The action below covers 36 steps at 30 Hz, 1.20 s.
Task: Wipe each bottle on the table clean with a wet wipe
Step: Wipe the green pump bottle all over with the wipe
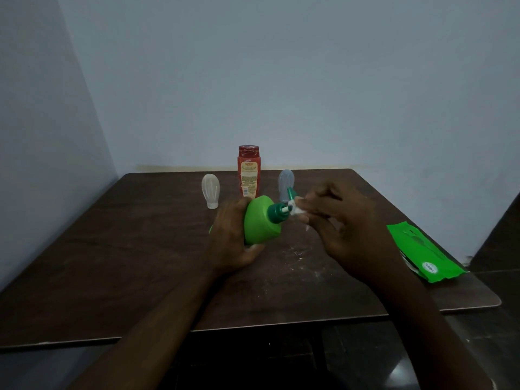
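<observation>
My left hand [233,237] grips a bright green pump bottle [260,220], tilted with its dark green pump head [289,194] pointing up and right above the dark table [112,263]. My right hand [340,223] pinches a white wet wipe [297,208] against the pump's neck. Behind stand a red bottle [248,171], a clear upside-down bottle [210,190] to its left and a bluish clear bottle [285,182] to its right, partly hidden by the pump.
A green wet-wipe pack [422,253] lies near the table's right edge. Pale walls close in at the back and left. Whitish marks spot the tabletop in front of my hands.
</observation>
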### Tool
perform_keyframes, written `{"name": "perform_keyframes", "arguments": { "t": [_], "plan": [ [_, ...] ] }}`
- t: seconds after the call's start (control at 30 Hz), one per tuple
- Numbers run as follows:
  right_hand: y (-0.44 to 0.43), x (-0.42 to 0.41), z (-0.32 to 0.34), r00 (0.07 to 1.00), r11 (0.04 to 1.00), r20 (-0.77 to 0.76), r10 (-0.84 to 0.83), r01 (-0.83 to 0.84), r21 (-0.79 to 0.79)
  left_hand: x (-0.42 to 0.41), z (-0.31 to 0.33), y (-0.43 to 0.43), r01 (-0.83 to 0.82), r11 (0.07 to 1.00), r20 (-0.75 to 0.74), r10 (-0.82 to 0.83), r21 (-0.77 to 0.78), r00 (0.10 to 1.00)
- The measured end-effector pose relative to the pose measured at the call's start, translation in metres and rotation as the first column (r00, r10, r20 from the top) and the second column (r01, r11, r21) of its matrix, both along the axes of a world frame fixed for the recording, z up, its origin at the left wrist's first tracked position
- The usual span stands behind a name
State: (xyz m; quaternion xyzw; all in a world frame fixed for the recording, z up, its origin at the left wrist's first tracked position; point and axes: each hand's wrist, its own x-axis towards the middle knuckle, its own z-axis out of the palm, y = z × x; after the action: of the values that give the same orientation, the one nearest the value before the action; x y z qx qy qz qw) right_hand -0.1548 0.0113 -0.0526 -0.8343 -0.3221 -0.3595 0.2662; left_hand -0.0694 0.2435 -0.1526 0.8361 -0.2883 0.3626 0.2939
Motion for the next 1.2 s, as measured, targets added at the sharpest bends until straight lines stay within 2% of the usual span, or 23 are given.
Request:
{"name": "perform_keyframes", "arguments": {
  "t": [0.1,0.23,0.4,0.5,0.6,0.67,0.73,0.83,0.9,1.0,1.1,1.2],
  "plan": [
    [-0.006,-0.004,-0.005,1.000,1.000,-0.005,0.012,-0.012,0.003,-0.001,0.001,0.001,0.016,0.999,-0.015,-0.016,-0.038,1.000],
    [0.000,-0.002,0.012,0.998,0.976,0.021,0.060,-0.063,0.208,-0.002,0.000,0.000,0.014,1.000,-0.005,-0.014,-0.026,1.000],
    [0.018,0.011,0.025,0.998,0.997,-0.009,0.059,-0.059,0.046,0.001,0.000,0.000,0.015,0.999,0.014,-0.014,-0.034,1.000],
    [0.016,0.012,0.015,0.997,0.997,0.050,0.055,-0.057,0.045,0.004,-0.002,0.002,0.000,1.000,0.015,0.000,0.000,1.000],
    [0.006,0.015,0.002,0.997,0.974,0.046,0.058,-0.067,0.217,0.006,-0.001,-0.001,0.015,0.995,-0.022,-0.017,-0.102,1.000],
    [0.002,0.025,-0.009,0.996,0.912,-0.051,0.076,-0.049,0.408,0.005,0.001,-0.004,0.018,0.966,-0.070,-0.037,-0.257,0.997],
    [0.002,0.040,-0.022,0.982,0.854,-0.156,0.110,-0.013,0.520,0.004,0.004,-0.006,-0.033,0.919,-0.133,-0.021,-0.393,0.991],
    [0.008,0.062,-0.042,0.922,0.830,-0.346,0.175,0.051,0.556,0.006,0.009,-0.005,-0.136,0.792,-0.305,-0.066,-0.595,0.950],
    [0.017,0.074,-0.052,0.872,0.827,-0.436,0.221,0.069,0.557,0.013,0.010,-0.001,-0.133,0.673,-0.332,-0.176,-0.727,0.927],
    [0.027,0.092,-0.064,0.821,0.778,-0.486,0.298,0.087,0.623,0.029,0.010,0.008,-0.112,0.384,-0.284,-0.429,-0.917,0.857],
    [0.035,0.102,-0.076,0.769,0.761,-0.538,0.344,0.107,0.640,0.035,0.010,0.016,-0.120,0.097,-0.154,-0.661,-0.988,0.735],
    [0.043,0.102,-0.086,0.769,0.738,-0.518,0.374,0.091,0.669,0.040,0.008,0.023,-0.224,-0.076,-0.099,-0.731,-0.972,0.676]
  ]
}}
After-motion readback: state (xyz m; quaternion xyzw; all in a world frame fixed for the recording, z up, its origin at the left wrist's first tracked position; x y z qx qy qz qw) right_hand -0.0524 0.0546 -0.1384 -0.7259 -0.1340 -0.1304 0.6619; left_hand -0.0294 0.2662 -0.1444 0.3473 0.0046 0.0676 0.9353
